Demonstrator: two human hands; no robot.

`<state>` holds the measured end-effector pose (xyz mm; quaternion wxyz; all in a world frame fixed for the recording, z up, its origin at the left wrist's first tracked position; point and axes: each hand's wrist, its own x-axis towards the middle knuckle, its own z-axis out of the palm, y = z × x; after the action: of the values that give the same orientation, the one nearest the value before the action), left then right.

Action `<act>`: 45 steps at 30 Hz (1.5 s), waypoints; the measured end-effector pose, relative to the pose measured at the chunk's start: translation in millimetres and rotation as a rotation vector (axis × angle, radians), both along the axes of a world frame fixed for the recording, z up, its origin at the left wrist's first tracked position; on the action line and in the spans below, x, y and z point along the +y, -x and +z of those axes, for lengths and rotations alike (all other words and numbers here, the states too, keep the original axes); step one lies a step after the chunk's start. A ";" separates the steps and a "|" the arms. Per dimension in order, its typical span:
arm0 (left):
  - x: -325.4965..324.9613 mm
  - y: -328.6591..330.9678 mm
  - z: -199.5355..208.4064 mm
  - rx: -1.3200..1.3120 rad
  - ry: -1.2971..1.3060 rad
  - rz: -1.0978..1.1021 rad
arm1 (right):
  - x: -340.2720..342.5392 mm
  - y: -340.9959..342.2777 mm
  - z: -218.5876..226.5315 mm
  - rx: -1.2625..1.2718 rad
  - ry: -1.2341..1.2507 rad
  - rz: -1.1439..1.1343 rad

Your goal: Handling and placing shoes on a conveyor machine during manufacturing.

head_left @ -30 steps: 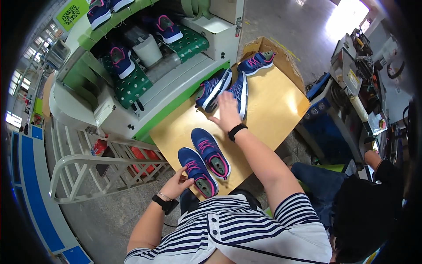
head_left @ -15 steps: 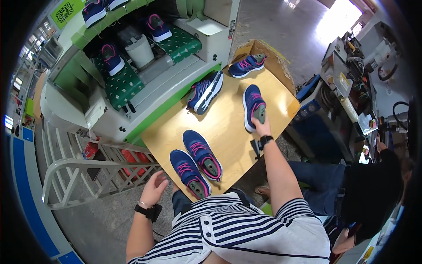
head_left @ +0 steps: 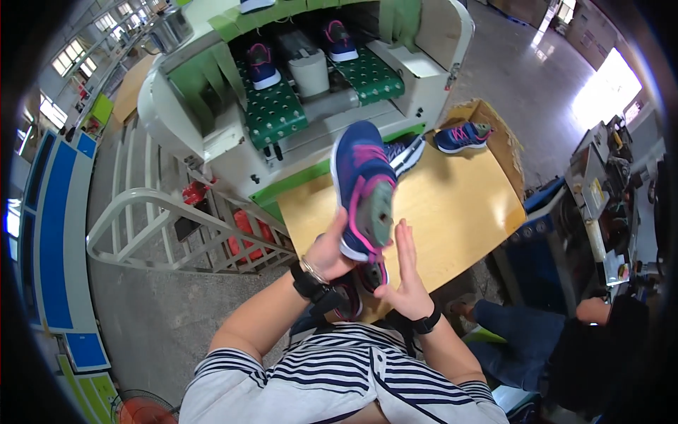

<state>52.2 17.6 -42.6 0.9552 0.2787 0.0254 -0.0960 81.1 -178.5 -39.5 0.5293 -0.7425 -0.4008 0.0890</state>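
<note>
A navy sneaker (head_left: pixel 365 187) with pink laces and a white sole is raised above the table, toe pointing away. Its heel end rests in my left hand (head_left: pixel 328 256), which is closed around it. My right hand (head_left: pixel 408 286) is open beside the heel, fingers stretched out. Whether its fingertips touch the shoe, I cannot tell. Below the raised sneaker, two more sneakers (head_left: pixel 374 274) are partly hidden by my hands. Another sneaker (head_left: pixel 407 155), tipped to show its sole, lies behind it, and one sneaker (head_left: pixel 462 136) stands at the far right corner.
The wooden table (head_left: pixel 452 205) meets a white machine (head_left: pixel 212 145) whose green perforated belts (head_left: pixel 275 113) carry sneakers. A torn cardboard edge (head_left: pixel 505 141) borders the table. Left is a pale metal rail (head_left: pixel 155 201); at right, equipment (head_left: pixel 544 237) and a co-worker (head_left: pixel 593 346).
The sneaker my right hand held on the table is now lifted nearer and held by my left hand. My right hand has let go. The view has turned left.
</note>
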 end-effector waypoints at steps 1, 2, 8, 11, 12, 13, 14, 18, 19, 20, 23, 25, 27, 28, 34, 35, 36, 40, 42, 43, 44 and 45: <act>18.8 -5.8 13.2 -0.069 0.103 -0.018 | 0.6 -0.8 -17.8 -0.003 -0.010 0.009; 30.2 -18.7 28.3 -0.055 0.114 0.037 | -3.2 1.3 -53.0 0.095 0.169 -0.111; 180.7 -94.1 14.0 0.081 0.114 0.529 | 14.8 27.6 -129.7 0.286 0.167 -0.201; 218.3 -96.5 -1.8 0.088 0.218 0.615 | 16.1 16.4 -112.9 0.334 0.117 -0.304; 225.0 -96.6 -8.6 0.028 0.279 0.599 | 13.9 3.9 -94.3 0.554 0.018 -0.335; 215.8 -96.9 -13.8 0.032 0.100 0.652 | 12.6 -11.4 -71.5 0.774 -0.080 -0.376; 208.9 -94.1 -13.6 -0.001 0.159 0.524 | 9.5 -26.4 -58.4 0.694 -0.106 -0.374; 191.1 -51.4 -11.1 -0.049 0.165 0.337 | 48.9 -89.6 23.1 0.391 -0.275 -0.341; 184.4 -42.9 -12.9 0.018 0.078 0.369 | 59.8 -119.8 25.0 0.234 -0.297 -0.364; 179.6 -29.3 -18.9 0.051 -0.005 0.331 | 83.5 -141.7 54.3 0.072 -0.354 -0.316; 154.8 4.0 -34.8 0.332 -0.398 0.156 | 155.3 -218.6 99.0 -0.114 -0.366 -0.306; 133.3 21.8 -66.3 0.348 -0.841 -0.039 | 201.2 -281.7 88.9 -0.242 -0.158 -0.440; 99.1 32.3 -105.3 0.204 -1.180 -0.150 | 227.5 -338.6 42.1 -0.325 0.013 -0.591; 80.4 39.2 -111.7 0.138 -1.267 -0.158 | 229.4 -351.6 35.6 -0.331 -0.036 -0.594; 36.7 80.4 -119.4 -0.002 -1.609 -0.341 | 183.8 -192.1 -33.3 -0.431 0.036 -0.312; 38.1 81.9 -120.6 -0.032 -1.629 -0.328 | 150.2 -152.8 -62.7 -0.284 0.101 -0.109; 39.1 82.9 -125.9 -0.104 -1.623 -0.276 | 117.2 -102.9 -90.2 -0.126 0.132 -0.068; 31.4 87.8 -113.9 -0.038 -1.662 -0.292 | 6.5 27.4 -135.3 0.292 0.273 0.305; 25.0 85.8 -113.7 -0.004 -1.671 -0.270 | -26.6 49.6 -121.9 0.484 0.303 0.263; 22.3 87.1 -115.1 0.041 -1.674 -0.242 | -39.4 55.9 -118.5 0.586 0.326 0.257; 18.8 90.7 -121.8 0.057 -1.699 -0.172 | -38.3 46.0 -85.5 0.696 0.618 0.227; 15.5 90.5 -126.9 0.036 -1.648 -0.083 | -56.6 48.1 -111.5 0.466 0.587 0.123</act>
<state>-38.3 33.1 -169.6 0.4397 0.8892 0.0928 -0.0864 33.0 -235.1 -151.0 0.3648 -0.7969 -0.2708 0.3982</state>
